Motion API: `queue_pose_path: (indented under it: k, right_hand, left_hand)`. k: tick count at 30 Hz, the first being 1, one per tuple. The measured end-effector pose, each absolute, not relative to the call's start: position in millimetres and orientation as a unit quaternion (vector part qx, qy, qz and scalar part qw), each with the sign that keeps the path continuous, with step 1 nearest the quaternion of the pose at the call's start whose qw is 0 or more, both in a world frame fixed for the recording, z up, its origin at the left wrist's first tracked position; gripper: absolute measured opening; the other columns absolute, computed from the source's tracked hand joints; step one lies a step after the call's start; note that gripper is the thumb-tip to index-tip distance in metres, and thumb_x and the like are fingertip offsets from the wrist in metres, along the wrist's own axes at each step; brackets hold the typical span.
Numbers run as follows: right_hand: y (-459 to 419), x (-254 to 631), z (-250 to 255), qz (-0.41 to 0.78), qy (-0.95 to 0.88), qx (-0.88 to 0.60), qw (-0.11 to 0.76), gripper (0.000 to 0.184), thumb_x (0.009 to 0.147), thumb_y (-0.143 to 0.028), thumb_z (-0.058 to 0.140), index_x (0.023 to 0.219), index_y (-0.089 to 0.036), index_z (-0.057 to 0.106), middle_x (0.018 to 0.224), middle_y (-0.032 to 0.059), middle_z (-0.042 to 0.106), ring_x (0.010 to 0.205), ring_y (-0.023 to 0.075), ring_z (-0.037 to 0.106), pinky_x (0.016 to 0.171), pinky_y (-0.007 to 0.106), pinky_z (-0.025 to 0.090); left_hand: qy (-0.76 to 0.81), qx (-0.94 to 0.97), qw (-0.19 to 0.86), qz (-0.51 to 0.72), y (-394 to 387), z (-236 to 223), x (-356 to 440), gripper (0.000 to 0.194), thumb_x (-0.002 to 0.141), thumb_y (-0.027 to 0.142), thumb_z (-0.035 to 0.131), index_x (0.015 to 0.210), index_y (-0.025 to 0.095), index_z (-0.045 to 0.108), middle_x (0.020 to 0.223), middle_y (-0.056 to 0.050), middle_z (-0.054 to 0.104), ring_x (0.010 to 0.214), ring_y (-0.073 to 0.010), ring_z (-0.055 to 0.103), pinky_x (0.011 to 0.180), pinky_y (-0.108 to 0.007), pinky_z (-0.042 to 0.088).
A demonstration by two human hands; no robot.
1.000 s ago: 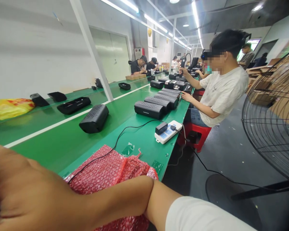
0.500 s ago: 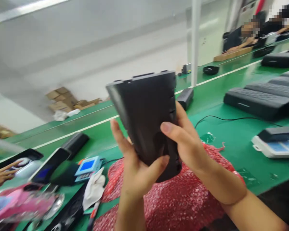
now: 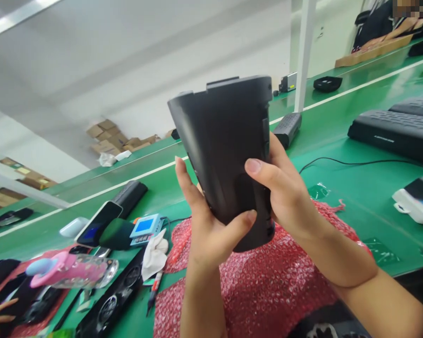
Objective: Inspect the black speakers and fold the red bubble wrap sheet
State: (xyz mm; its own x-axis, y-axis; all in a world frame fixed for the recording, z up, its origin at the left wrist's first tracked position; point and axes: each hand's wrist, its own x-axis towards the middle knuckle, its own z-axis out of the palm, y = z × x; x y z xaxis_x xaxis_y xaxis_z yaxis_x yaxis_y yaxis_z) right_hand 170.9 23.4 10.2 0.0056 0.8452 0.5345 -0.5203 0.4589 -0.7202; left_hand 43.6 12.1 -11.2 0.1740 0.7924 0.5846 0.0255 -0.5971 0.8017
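Note:
A black plastic casing (image 3: pixel 225 141) with notched edges is held up in front of me, tilted, its smooth broad face toward the camera. My left hand (image 3: pixel 211 230) grips its lower left side, thumb across the face and the index finger raised along the edge. On the right side, my right hand (image 3: pixel 285 188) clasps it with the thumb on the face and the other fingers behind, mostly hidden. Beneath both hands lies red bubble wrap (image 3: pixel 268 286) on the green table (image 3: pixel 341 188).
At the left are a pink-topped bottle (image 3: pixel 74 272), a phone (image 3: pixel 102 223), a small blue device (image 3: pixel 146 230), a white cloth (image 3: pixel 155 258) and a black speaker panel (image 3: pixel 116 300). Another person's hand (image 3: pixel 0 312) shows lower left. Black speaker-like units (image 3: pixel 387 136) stand right.
The view has shifted left, and the casing now appears slightly higher and farther right. Both hands keep their hold on it. The other person's hand at the left has moved lower.

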Motion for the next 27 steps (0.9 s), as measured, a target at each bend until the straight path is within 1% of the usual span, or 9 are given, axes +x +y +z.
queue_pose_path:
  k: [3,6,9,12,16,21,24,27]
  right_hand:
    - [23.8,170.2,10.1,0.486,-0.513,-0.150,0.691,0.061,0.084,-0.048,0.065,0.136,-0.029,0.038,0.135,0.0024,0.055,0.126,0.0259,0.052,0.109,0.046,0.045]
    - [24.2,169.7,9.5,0.478,-0.523,-0.149,0.690,0.057,0.087,-0.047,0.059,0.136,-0.028,0.037,0.136,0.0017,0.054,0.129,0.0240,0.049,0.111,0.044,0.042]
    - [24.8,169.5,9.2,0.483,-0.521,-0.143,0.689,0.052,0.087,-0.039,0.058,0.134,-0.028,0.038,0.136,0.0007,0.054,0.128,0.0220,0.050,0.111,0.042,0.043]
    - [25.6,169.6,9.2,0.486,-0.518,-0.138,0.691,0.051,0.086,-0.035,0.058,0.132,-0.026,0.038,0.136,0.0017,0.054,0.127,0.0217,0.051,0.111,0.041,0.043]
    - [25.8,169.8,9.0,0.493,-0.514,-0.134,0.690,0.052,0.085,-0.036,0.059,0.132,-0.025,0.038,0.136,0.0025,0.053,0.128,0.0224,0.051,0.112,0.043,0.042]
    - [25.4,170.1,8.2,0.485,-0.522,-0.154,0.685,0.052,0.087,-0.043,0.058,0.133,-0.028,0.039,0.138,0.0007,0.052,0.131,0.0228,0.047,0.113,0.044,0.040]
    - [25.4,169.4,7.9,0.480,-0.528,-0.155,0.683,0.052,0.087,-0.042,0.057,0.133,-0.028,0.039,0.138,0.0009,0.052,0.131,0.0228,0.047,0.113,0.044,0.041]
    - [24.8,168.2,7.4,0.476,-0.531,-0.159,0.683,0.053,0.086,-0.037,0.055,0.135,-0.028,0.037,0.137,-0.0004,0.053,0.130,0.0214,0.048,0.112,0.043,0.042]
  left_hand:
    - [0.293,0.693,0.333,0.569,12.5,-10.7,43.1,0.121,0.073,0.018,0.077,0.152,0.038,-0.012,0.146,-0.006,0.043,0.133,-0.0234,0.048,0.111,-0.037,0.043]
    - [0.298,0.694,0.329,0.568,12.5,-11.0,42.6,0.120,0.072,0.016,0.077,0.152,0.039,-0.011,0.143,-0.004,0.046,0.131,-0.0224,0.050,0.110,-0.035,0.044]
    - [0.302,0.688,0.334,0.569,11.6,-11.2,43.3,0.119,0.073,0.015,0.076,0.152,0.040,-0.010,0.144,-0.003,0.046,0.132,-0.0223,0.050,0.109,-0.034,0.046]
    - [0.310,0.684,0.330,0.572,11.3,-11.1,44.2,0.118,0.072,0.019,0.078,0.152,0.041,-0.006,0.145,-0.002,0.045,0.135,-0.0246,0.047,0.109,-0.037,0.046]
    - [0.314,0.693,0.312,0.569,11.8,-11.2,43.9,0.117,0.071,0.024,0.080,0.152,0.043,-0.003,0.147,-0.001,0.044,0.137,-0.0276,0.044,0.109,-0.040,0.046]
    - [0.314,0.697,0.310,0.565,11.1,-10.5,43.2,0.115,0.073,0.020,0.077,0.152,0.043,-0.003,0.150,-0.001,0.041,0.136,-0.0259,0.045,0.109,-0.039,0.046]
    - [0.308,0.699,0.313,0.564,11.6,-9.1,42.3,0.113,0.073,0.019,0.077,0.152,0.042,0.000,0.153,0.000,0.037,0.139,-0.0252,0.042,0.112,-0.038,0.044]
    - [0.312,0.701,0.304,0.564,14.6,-9.9,40.9,0.109,0.073,0.030,0.079,0.152,0.042,0.006,0.153,0.000,0.038,0.140,-0.0277,0.039,0.113,-0.041,0.042]
